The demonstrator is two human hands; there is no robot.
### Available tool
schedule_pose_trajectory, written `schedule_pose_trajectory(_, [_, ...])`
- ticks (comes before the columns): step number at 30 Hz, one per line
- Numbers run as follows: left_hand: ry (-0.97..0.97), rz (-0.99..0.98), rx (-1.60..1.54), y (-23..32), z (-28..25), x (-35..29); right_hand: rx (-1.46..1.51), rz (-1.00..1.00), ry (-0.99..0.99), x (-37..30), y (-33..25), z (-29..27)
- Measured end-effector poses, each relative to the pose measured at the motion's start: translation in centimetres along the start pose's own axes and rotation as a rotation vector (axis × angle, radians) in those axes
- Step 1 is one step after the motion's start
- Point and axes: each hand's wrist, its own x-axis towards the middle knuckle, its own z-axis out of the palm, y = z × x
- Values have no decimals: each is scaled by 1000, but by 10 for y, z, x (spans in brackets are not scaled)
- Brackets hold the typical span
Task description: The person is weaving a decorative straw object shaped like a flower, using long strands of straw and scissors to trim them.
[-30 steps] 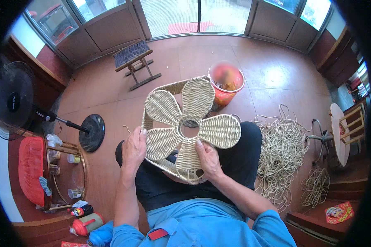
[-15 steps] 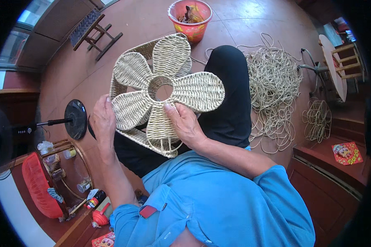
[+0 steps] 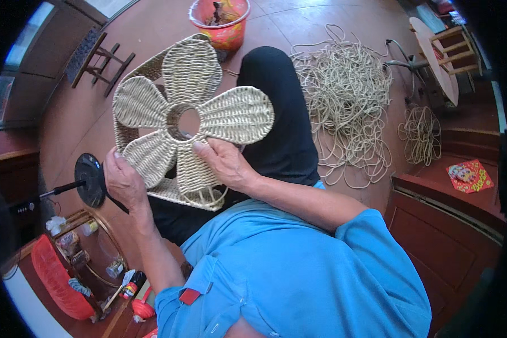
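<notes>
Red-brown floor [image 3: 276,25] spreads around you in the head view, the woven flower [image 3: 172,119] tilted over your black trousers [image 3: 279,107], a many-sided frame [image 3: 152,69] backing its petals. Beyond the flower stands a red bucket [image 3: 231,36]; to its right sprawls a rope heap [image 3: 349,96], a smaller coil [image 3: 421,135] farther right. A stool [image 3: 84,53] stands left of the flower and farther off; a fan [image 3: 89,180] shows its base at lower left.

Your hands are apart, both on the piece. Your right hand [image 3: 231,163] pinches the flower's lower petal, thumb in front near the centre ring, fingers out of sight behind. Your left hand [image 3: 125,183] closes on the frame at the flower's lower left; how tightly, you could not tell from here.

Slack loops [image 3: 211,196] at the flower's bottom are the likely weak spot: a finger or a fold of cloth could snag them and loosen the weave. Hard thumb pressure might bow the lower petal, and uneven holds could twist flower against frame. Should your left hand slip, the piece would probably swing about your right thumb and dip toward your lap.
</notes>
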Motion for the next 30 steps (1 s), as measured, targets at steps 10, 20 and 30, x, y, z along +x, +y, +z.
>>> schedule_pose_trajectory(10, [-88, 58, 242, -7, 0, 7, 58, 37, -230, -51, -27, -67])
schedule_pose_trajectory(20, [-206, -96, -185, -37, -20, 30, 482, 269, 214, -59, 65, -308])
schedule_pose_trajectory(30, [-210, -275, -434, -117, -43, 37, -641, 189, 582, 36, 184, -355])
